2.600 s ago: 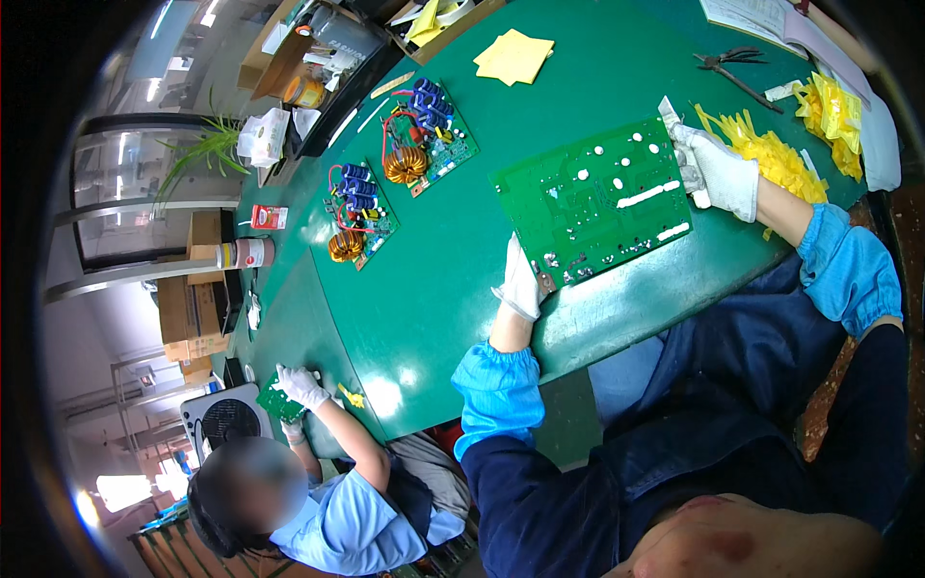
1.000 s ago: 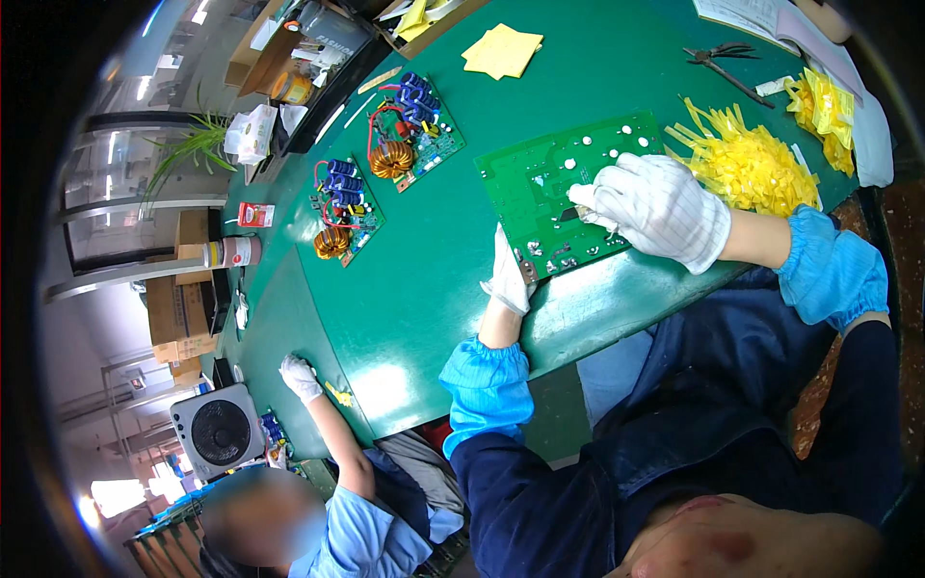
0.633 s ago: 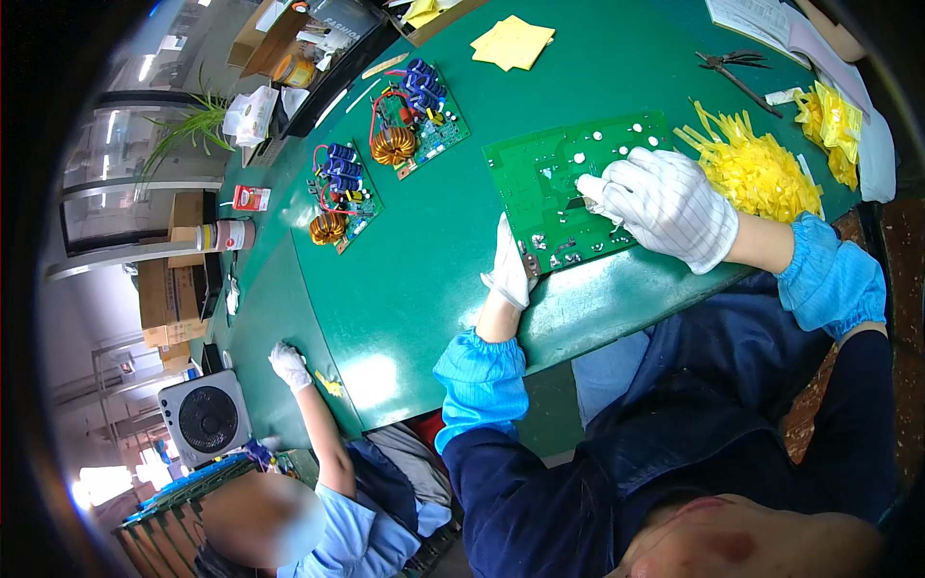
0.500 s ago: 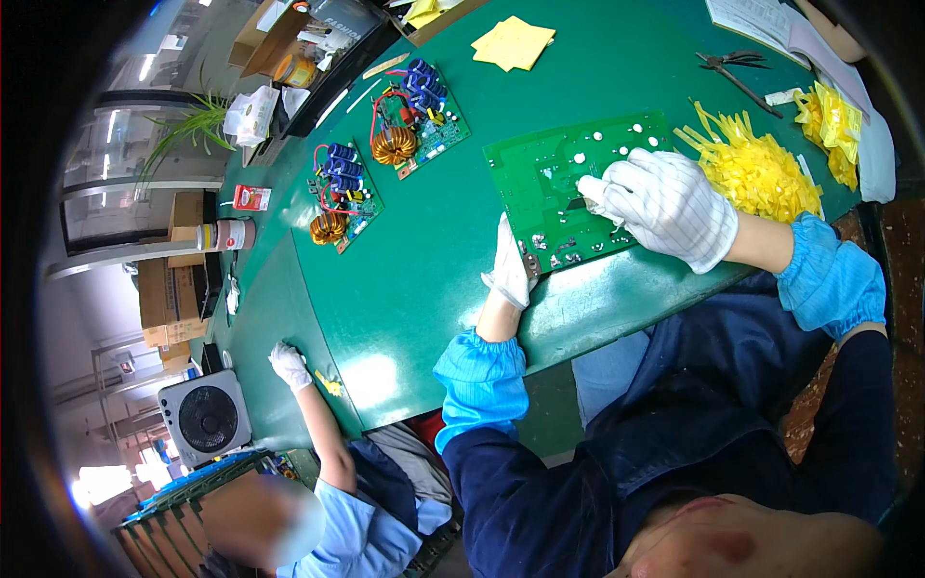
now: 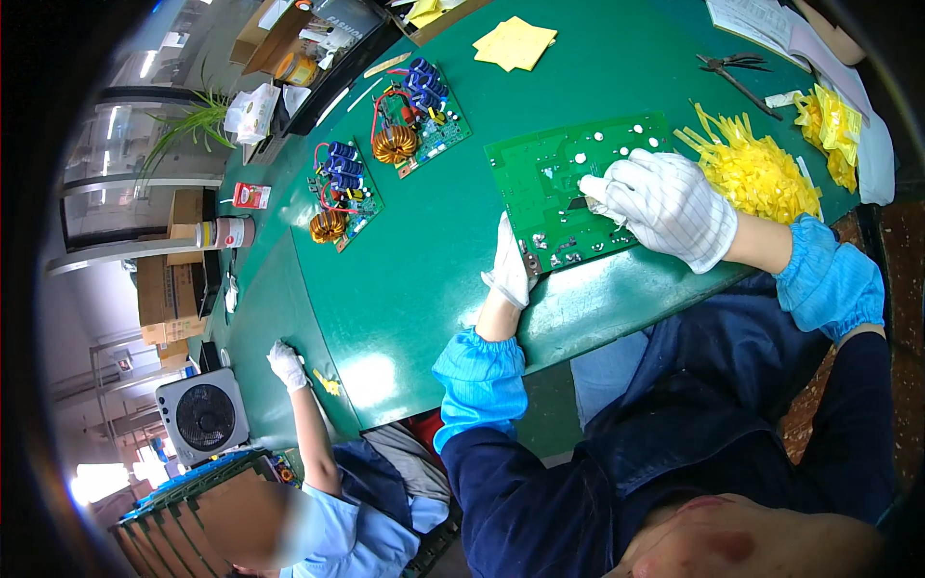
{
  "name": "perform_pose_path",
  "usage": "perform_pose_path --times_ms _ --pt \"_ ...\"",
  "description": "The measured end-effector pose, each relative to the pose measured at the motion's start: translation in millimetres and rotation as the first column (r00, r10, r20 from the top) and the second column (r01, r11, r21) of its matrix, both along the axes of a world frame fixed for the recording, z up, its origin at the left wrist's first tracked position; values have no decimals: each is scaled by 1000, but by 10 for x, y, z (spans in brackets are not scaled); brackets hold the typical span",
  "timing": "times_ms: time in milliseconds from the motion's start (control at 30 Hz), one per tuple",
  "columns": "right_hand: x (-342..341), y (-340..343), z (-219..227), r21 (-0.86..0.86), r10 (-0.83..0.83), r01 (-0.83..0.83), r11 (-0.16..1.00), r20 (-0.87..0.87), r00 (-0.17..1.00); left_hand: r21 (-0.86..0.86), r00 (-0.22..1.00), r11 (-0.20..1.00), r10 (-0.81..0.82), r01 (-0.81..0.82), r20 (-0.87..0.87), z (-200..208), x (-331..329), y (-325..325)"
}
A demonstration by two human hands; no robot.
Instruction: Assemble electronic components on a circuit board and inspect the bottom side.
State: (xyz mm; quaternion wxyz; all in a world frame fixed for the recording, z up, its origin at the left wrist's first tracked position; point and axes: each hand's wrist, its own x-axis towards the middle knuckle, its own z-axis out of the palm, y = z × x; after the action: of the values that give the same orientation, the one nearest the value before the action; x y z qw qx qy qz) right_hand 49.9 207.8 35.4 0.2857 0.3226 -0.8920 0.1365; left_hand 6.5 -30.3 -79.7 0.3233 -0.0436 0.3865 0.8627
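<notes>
A green circuit board [image 5: 525,183] is tilted above the near side of the table, its solder side facing up. My left hand [image 5: 509,265], in a white glove, grips the board's near left corner, with its fingertips partly hidden behind the edge. Over the board's right part, my right hand [image 5: 670,207] is closed in a striped white glove. Its thumb and fingers are pinched together close to the board's surface, and whatever lies between them is hidden. Right beside that hand is a heap of yellow tape strips [image 5: 756,169].
Two populated circuit boards [image 5: 421,116] [image 5: 345,193] with copper coils lie to the left. Yellow sheets [image 5: 515,43], pliers [image 5: 740,77] and a yellow bundle [image 5: 831,135] lie farther back. A co-worker's gloved hand [image 5: 286,364] rests on the table at left, near a fan [image 5: 204,414].
My hands and the circuit board hold nearly the same place. At the left, the co-worker's head and arm have shifted slightly.
</notes>
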Motion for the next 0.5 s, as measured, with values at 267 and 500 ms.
perform_pose_path --times_ms 267,500 --pt "-14 14 -10 -57 46 -44 997 37 998 38 998 999 -38 37 43 55 -16 7" --pt "-5 -2 -27 -37 -8 8 999 9 1000 -27 1000 1000 -12 11 -22 -3 -2 3"
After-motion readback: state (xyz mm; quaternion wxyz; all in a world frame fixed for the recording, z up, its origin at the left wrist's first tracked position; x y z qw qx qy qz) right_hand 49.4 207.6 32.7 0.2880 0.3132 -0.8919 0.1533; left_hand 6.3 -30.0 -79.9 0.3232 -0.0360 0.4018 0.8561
